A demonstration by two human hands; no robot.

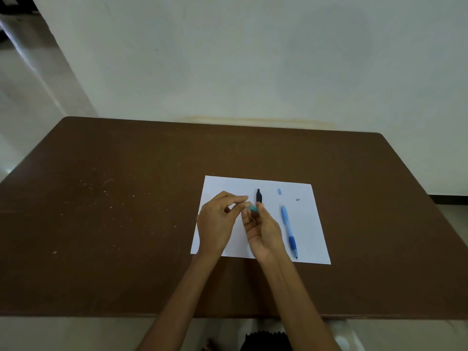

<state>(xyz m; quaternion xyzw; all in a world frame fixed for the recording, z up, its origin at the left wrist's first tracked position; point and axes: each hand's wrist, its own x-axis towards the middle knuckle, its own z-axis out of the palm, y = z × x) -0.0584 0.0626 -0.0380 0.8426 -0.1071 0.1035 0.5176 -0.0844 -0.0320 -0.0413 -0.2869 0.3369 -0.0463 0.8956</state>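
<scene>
The teal piece [252,208] is pinched by the right grip [263,231], thumb against fingers, above the paper [314,224] on the counter [101,198]. The left grip [219,220] meets its left end, thumb and forefinger drawn together (clamping or only touching, I cannot tell). Just beyond stands the black barrel [258,195], long axis pointing away. Counted: one teal piece, one black barrel, one blue pen [288,231], two loose bits [279,191].

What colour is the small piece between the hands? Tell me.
Teal; the small piece, between left hand and right hand, shows best in the head view.
</scene>
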